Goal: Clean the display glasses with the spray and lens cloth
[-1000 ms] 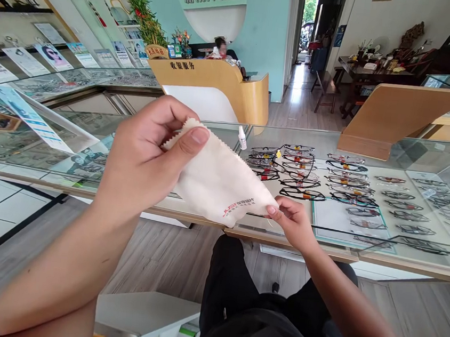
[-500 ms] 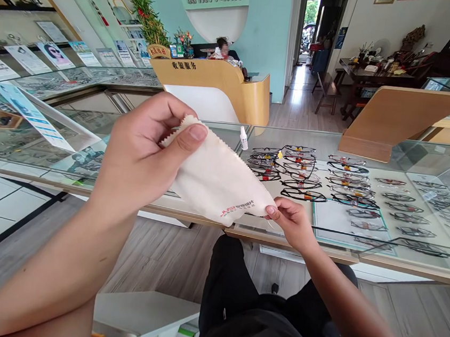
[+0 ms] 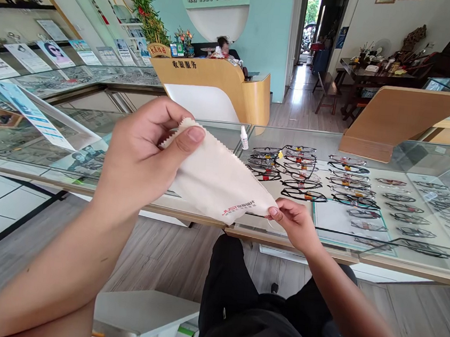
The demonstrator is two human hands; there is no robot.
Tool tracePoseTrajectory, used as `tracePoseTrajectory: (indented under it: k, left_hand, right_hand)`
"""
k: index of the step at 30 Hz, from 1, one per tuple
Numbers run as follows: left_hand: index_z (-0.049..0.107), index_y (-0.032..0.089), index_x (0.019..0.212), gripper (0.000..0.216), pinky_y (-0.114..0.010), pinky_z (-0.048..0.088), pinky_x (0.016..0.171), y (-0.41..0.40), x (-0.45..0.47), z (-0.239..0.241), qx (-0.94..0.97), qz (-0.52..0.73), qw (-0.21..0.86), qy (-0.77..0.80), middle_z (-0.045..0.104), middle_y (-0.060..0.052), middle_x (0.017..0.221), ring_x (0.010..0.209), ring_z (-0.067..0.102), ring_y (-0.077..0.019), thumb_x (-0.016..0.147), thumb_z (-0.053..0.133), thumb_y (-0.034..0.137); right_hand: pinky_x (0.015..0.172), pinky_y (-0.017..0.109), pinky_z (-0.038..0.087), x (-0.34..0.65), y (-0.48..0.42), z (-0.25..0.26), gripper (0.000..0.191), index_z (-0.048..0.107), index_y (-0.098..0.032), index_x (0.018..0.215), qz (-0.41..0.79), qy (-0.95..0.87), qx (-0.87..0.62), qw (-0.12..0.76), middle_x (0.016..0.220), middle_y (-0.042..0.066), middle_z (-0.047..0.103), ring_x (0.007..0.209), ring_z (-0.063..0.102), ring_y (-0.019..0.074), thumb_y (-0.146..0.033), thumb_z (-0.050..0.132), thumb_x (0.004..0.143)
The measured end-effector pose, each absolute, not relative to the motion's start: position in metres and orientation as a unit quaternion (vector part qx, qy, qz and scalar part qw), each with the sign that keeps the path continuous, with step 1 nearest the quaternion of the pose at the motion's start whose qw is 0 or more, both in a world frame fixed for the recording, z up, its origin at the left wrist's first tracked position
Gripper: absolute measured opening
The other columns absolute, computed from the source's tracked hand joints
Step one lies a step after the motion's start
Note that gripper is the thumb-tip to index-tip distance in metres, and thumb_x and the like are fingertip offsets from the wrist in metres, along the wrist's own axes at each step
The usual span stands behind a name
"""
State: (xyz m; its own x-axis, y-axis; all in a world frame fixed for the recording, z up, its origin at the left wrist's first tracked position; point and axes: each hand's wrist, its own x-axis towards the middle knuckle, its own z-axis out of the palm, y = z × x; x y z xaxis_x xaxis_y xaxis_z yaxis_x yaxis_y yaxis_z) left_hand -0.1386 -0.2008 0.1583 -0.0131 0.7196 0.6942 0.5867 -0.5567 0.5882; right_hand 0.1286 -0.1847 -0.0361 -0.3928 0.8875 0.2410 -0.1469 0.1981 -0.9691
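Observation:
A cream cleaning cloth (image 3: 215,181) with zigzag edges and small red print is stretched between both hands above the near edge of a glass counter (image 3: 220,213). My left hand (image 3: 141,157) pinches its upper left corner between thumb and fingers. My right hand (image 3: 292,221) pinches the lower right corner. A thin clear thing, perhaps a lens or frame, shows under the right fingers; I cannot make it out. Several pairs of glasses (image 3: 289,167) lie in rows on the counter just beyond the right hand.
A small white dropper bottle (image 3: 244,137) stands on the glass behind the cloth. A wooden stand (image 3: 399,117) sits at the back right. A person sits behind the curved reception desk (image 3: 218,82). More display cases run along the left. My dark-trousered legs are below.
Both hands and the cloth have stayed almost still; the view shifted only slightly.

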Motion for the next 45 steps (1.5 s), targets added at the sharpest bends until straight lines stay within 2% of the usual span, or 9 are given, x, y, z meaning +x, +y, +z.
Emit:
tracePoseTrajectory:
  k: [7,11,13,15,19,24,30,39,45]
  left_hand:
    - [0.063,0.023,0.083,0.044,-0.029,0.032,0.053,-0.199,-0.146,0.135,0.655,0.575,0.105,0.48,0.061,0.002,0.071,0.063,0.045,-0.012,0.086,0.087,0.059]
    - [0.064,0.022,0.087,0.038,-0.03,0.045,0.069,-0.192,-0.15,0.112,0.626,0.621,0.175,0.438,0.069,0.0,0.094,0.08,0.056,-0.0135,0.092,0.085,0.053]
    - [0.062,0.023,0.088,0.04,-0.031,0.047,0.071,-0.186,-0.15,0.099,0.608,0.64,0.186,0.431,0.068,0.001,0.091,0.078,0.058,-0.014,0.093,0.083,0.056]
    - [0.06,0.023,0.087,0.045,-0.03,0.044,0.064,-0.179,-0.147,0.087,0.598,0.648,0.141,0.449,0.063,0.002,0.08,0.07,0.053,-0.0133,0.09,0.082,0.063]
    - [0.059,0.023,0.087,0.053,-0.029,0.04,0.057,-0.169,-0.134,0.067,0.585,0.663,0.037,0.466,0.056,0.002,0.071,0.062,0.049,-0.0132,0.091,0.075,0.073]
    - [0.058,0.022,0.092,0.049,-0.028,0.04,0.057,-0.166,-0.12,0.048,0.563,0.689,-0.036,0.454,0.053,0.003,0.071,0.061,0.048,-0.0124,0.098,0.069,0.069]
    - [0.058,0.022,0.097,0.041,-0.027,0.039,0.059,-0.166,-0.112,0.035,0.531,0.727,-0.109,0.422,0.054,0.003,0.074,0.061,0.048,-0.0114,0.102,0.066,0.061]
    - [0.058,0.021,0.094,0.047,-0.027,0.042,0.068,-0.162,-0.102,0.033,0.515,0.711,0.043,0.477,0.055,0.001,0.081,0.072,0.049,-0.0131,0.103,0.062,0.067]
    - [0.057,0.023,0.095,0.044,-0.028,0.036,0.064,-0.159,-0.094,0.029,0.474,0.75,0.053,0.458,0.042,0.006,0.071,0.064,0.04,-0.0128,0.103,0.064,0.065]
  right_hand:
    - [0.076,0.033,0.052,0.143,-0.179,-0.034,0.032,0.078,-0.024,0.089,0.541,-0.627,-0.31,0.467,0.084,0.003,0.074,0.08,0.066,0.0191,-0.054,0.075,0.1]
    - [0.079,0.034,0.049,0.159,-0.174,-0.015,0.027,0.075,-0.025,0.086,0.47,-0.642,-0.324,0.511,0.087,0.003,0.07,0.082,0.062,0.0192,-0.048,0.076,0.1]
    - [0.083,0.036,0.05,0.166,-0.171,0.002,0.021,0.074,-0.026,0.088,0.417,-0.652,-0.311,0.551,0.093,0.004,0.071,0.089,0.063,0.0209,-0.043,0.075,0.102]
    - [0.092,0.039,0.05,0.173,-0.167,0.018,0.018,0.074,-0.026,0.091,0.351,-0.667,-0.304,0.583,0.103,0.006,0.073,0.101,0.066,0.0239,-0.038,0.071,0.104]
    - [0.079,0.034,0.046,0.184,-0.156,0.037,0.021,0.07,-0.025,0.086,0.339,-0.686,-0.324,0.557,0.088,0.002,0.069,0.084,0.061,0.0195,-0.037,0.071,0.103]
    - [0.066,0.03,0.036,0.185,-0.15,0.037,0.029,0.065,-0.023,0.081,0.33,-0.635,-0.346,0.607,0.073,-0.003,0.051,0.068,0.044,0.0148,-0.043,0.072,0.101]
    - [0.068,0.029,0.041,0.156,-0.169,0.027,0.024,0.063,-0.025,0.096,0.222,-0.59,-0.365,0.685,0.081,-0.002,0.056,0.072,0.05,0.0152,-0.045,0.061,0.108]
    - [0.062,0.03,0.043,0.14,-0.175,0.003,0.014,0.06,-0.024,0.109,0.008,-0.588,-0.389,0.709,0.09,0.001,0.062,0.068,0.056,0.0152,-0.038,0.056,0.111]
    - [0.063,0.031,0.048,0.14,-0.183,0.0,0.01,0.061,-0.023,0.112,-0.079,-0.598,-0.367,0.708,0.09,0.003,0.065,0.07,0.062,0.0162,-0.032,0.058,0.109]
